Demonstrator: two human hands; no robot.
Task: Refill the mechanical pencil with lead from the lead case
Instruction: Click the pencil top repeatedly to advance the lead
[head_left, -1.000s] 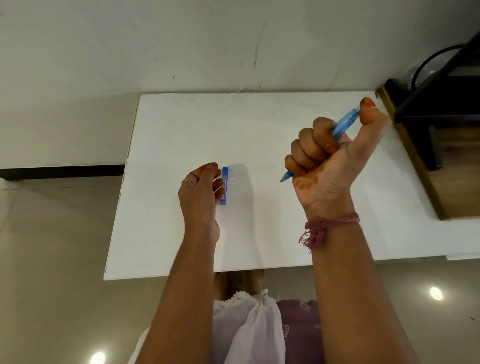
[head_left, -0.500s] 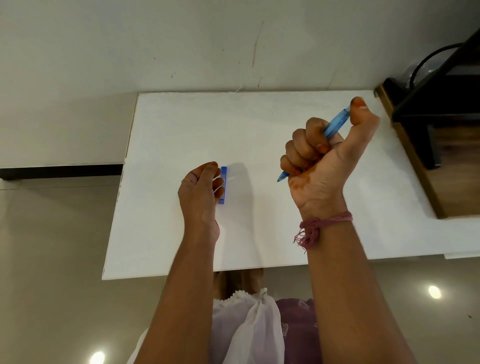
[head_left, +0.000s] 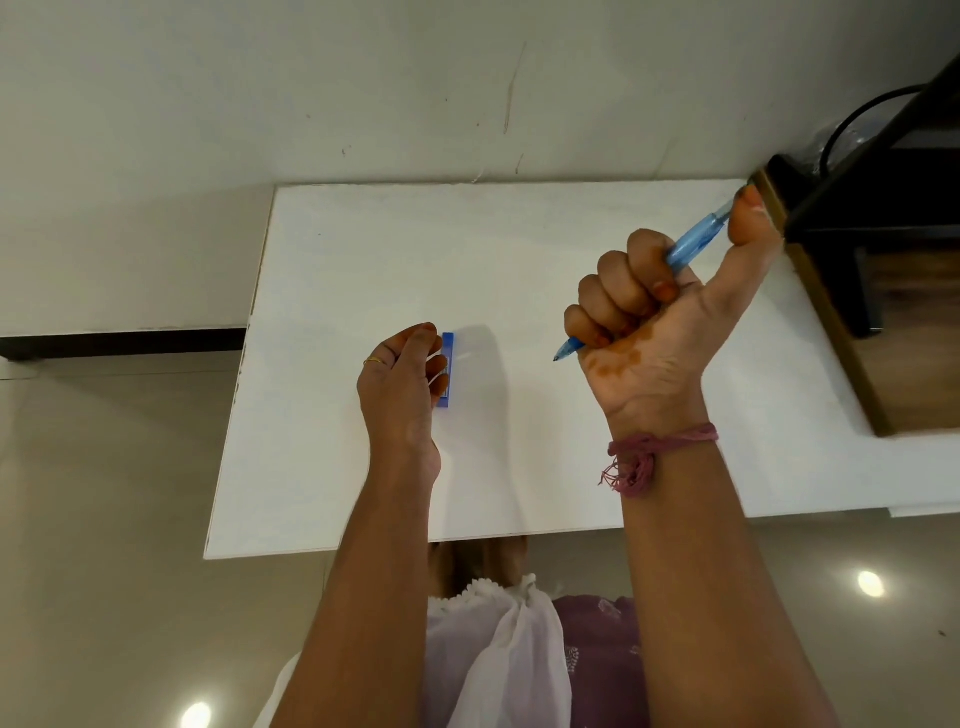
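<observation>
My right hand (head_left: 657, 317) is raised above the white table (head_left: 519, 249), fist closed around a translucent blue mechanical pencil (head_left: 696, 244). The thumb tip rests on the pencil's top end; the tip pokes out below the fist, pointing down-left. A small blue lead case (head_left: 448, 370) lies flat on the table near its middle. My left hand (head_left: 402, 384) rests beside it on the left, curled fingertips touching the case's edge; whether they grip it is unclear.
A dark frame with a wooden shelf (head_left: 883, 291) stands at the table's right end, close to my right thumb. A black cable (head_left: 862, 114) loops behind it. The wall runs along the table's far edge; floor lies to the left.
My right hand with the pencil dipped left and returned to the right, with the thumb staying on the pencil's top. My left hand and the lead case have not moved.
</observation>
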